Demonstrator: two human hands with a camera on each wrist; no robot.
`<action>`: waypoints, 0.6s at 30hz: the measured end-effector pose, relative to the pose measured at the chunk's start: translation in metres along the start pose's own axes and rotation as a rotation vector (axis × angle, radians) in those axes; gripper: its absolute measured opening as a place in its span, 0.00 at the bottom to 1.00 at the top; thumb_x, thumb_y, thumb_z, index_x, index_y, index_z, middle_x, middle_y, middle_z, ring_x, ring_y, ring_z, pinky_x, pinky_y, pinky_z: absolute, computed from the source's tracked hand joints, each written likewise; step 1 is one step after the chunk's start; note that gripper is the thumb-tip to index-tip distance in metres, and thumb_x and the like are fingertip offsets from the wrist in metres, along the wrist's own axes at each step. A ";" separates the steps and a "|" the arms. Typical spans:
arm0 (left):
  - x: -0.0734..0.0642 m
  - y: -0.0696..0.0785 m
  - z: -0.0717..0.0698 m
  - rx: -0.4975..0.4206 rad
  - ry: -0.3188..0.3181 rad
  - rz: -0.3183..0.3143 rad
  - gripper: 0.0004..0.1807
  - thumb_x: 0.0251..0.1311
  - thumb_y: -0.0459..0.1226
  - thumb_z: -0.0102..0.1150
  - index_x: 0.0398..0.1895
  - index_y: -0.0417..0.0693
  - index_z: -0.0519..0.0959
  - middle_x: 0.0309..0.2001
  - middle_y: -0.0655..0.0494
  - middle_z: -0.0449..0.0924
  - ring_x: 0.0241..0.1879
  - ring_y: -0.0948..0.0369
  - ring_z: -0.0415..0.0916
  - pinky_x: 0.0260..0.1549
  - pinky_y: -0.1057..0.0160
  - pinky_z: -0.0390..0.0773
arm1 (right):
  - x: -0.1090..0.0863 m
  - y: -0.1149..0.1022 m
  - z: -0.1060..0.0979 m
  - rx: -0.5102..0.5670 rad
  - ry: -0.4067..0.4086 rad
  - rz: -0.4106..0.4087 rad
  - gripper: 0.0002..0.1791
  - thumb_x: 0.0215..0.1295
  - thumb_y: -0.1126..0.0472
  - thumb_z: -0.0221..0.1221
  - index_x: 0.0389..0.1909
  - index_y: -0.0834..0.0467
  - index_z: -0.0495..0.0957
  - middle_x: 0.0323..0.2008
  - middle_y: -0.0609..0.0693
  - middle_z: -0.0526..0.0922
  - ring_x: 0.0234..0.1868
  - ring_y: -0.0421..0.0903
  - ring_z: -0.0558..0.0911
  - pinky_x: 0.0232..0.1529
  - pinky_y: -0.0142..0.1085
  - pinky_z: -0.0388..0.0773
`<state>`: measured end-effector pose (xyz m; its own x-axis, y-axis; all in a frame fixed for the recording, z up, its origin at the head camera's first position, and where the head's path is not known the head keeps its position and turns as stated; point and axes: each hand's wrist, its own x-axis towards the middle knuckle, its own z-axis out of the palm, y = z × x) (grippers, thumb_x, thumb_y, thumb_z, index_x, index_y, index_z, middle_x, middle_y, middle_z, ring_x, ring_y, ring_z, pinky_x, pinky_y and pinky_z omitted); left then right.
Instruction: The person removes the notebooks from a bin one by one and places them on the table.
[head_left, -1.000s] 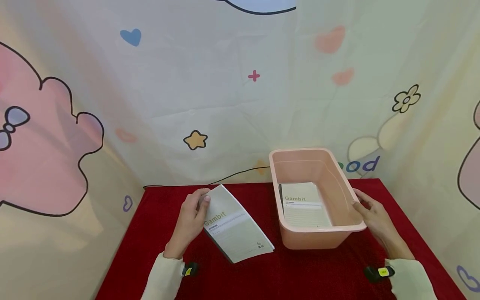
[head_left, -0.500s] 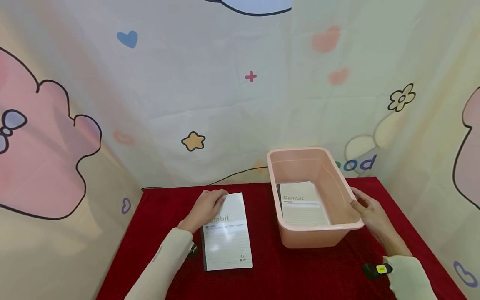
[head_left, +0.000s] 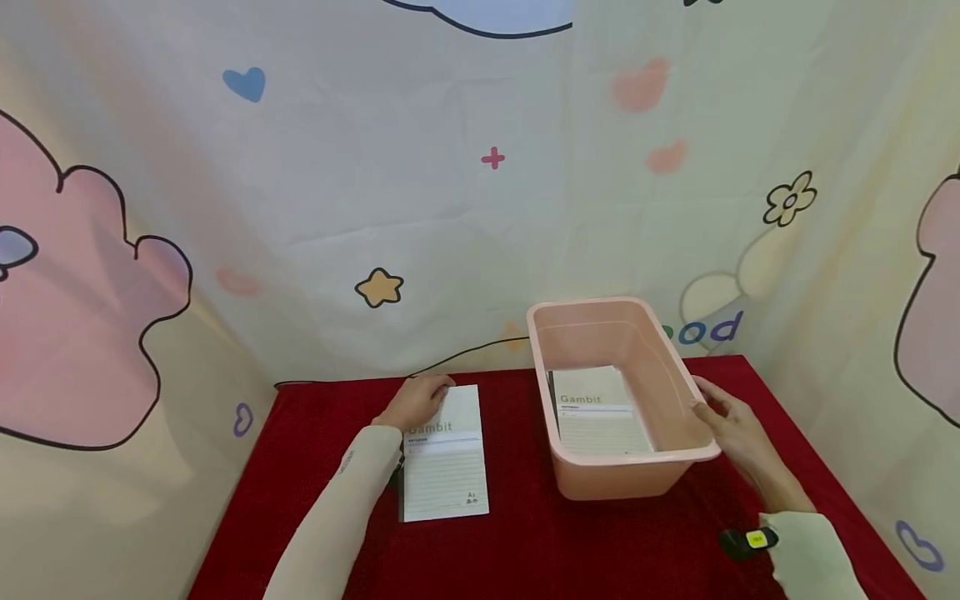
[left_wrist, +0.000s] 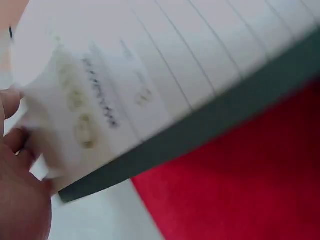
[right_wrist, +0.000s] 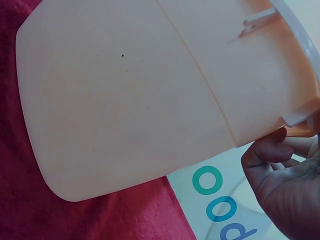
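My left hand [head_left: 420, 402] holds a white notebook [head_left: 446, 473] by its top end, left of the bin. It has "Gambit" on its lined cover and a dark spine [left_wrist: 200, 120]. In the left wrist view the notebook is blurred, and its spine slants above the red cloth. On the right, my right hand [head_left: 738, 433] grips the side rim of a pink plastic bin [head_left: 630, 482], thumb and fingers at the edge. Inside the bin lies another Gambit notebook [head_left: 600, 417], toward the left side. The right wrist view shows the bin's outer wall [right_wrist: 125, 110].
A red cloth [head_left: 525, 550] covers the table under the bin and the notebook. Behind it hangs a pale printed curtain [head_left: 420, 192], with a thin dark cable [head_left: 480, 346] along its foot. More curtain closes off both sides.
The notebook in my left hand has turned from a slant to nearly straight, and its lower end has swung left. My right hand keeps its grip on the bin. The head view has shifted slightly.
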<state>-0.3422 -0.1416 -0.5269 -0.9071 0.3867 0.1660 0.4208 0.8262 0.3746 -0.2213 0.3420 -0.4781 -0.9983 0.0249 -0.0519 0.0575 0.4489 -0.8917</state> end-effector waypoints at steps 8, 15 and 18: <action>-0.005 -0.007 0.007 -0.074 0.058 -0.047 0.20 0.72 0.39 0.50 0.65 0.48 0.73 0.65 0.47 0.73 0.65 0.49 0.71 0.65 0.47 0.69 | 0.002 0.001 0.004 0.006 0.002 -0.002 0.37 0.76 0.48 0.48 0.77 0.58 0.48 0.66 0.69 0.63 0.46 0.47 0.79 0.39 0.34 0.84; -0.013 0.029 -0.015 -0.083 0.152 0.007 0.24 0.73 0.44 0.47 0.69 0.51 0.69 0.70 0.48 0.67 0.69 0.49 0.65 0.68 0.47 0.66 | 0.001 0.003 0.001 0.022 -0.005 -0.031 0.38 0.76 0.46 0.47 0.77 0.59 0.47 0.69 0.70 0.61 0.43 0.40 0.80 0.39 0.34 0.84; -0.019 0.047 -0.022 -0.062 0.198 0.038 0.24 0.73 0.45 0.47 0.69 0.51 0.68 0.70 0.51 0.66 0.69 0.51 0.65 0.67 0.48 0.66 | 0.001 0.003 0.001 0.013 -0.004 -0.024 0.38 0.75 0.46 0.47 0.77 0.59 0.47 0.67 0.70 0.62 0.42 0.41 0.80 0.39 0.34 0.84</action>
<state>-0.3056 -0.1191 -0.4921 -0.8771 0.3234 0.3551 0.4586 0.7836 0.4192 -0.2223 0.3430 -0.4813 -0.9994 0.0109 -0.0321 0.0337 0.4380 -0.8983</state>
